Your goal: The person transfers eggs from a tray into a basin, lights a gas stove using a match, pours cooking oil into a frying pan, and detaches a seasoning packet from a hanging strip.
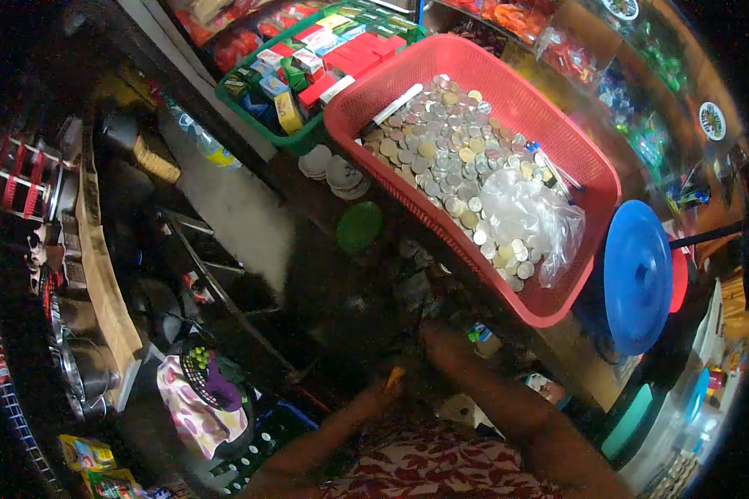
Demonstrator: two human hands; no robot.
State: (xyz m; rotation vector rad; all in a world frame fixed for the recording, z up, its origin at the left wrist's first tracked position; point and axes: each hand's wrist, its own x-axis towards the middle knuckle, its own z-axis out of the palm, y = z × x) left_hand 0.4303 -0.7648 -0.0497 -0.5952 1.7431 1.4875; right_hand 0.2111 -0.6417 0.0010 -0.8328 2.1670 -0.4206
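Note:
My left hand (380,394) is low in the middle of the head view, in deep shade. Its fingers are closed around a small orange object (394,378) whose kind I cannot make out. Just right of it is my right hand (441,345), apart from the orange object; its fingers are lost in the dark. Above both hands, a red plastic basket (474,258) holds many coins (449,141), a crumpled clear plastic bag (524,212) and a white pen-like stick (398,103). A round green lid-like thing (359,226) lies left of the basket.
A green basket (287,141) of small boxes stands behind the coins. A blue lid (638,279) is at the right. Packets of sweets (641,125) fill the rack at upper right. At left are a wooden plank (108,283), pots (87,370) and a black basket (198,378).

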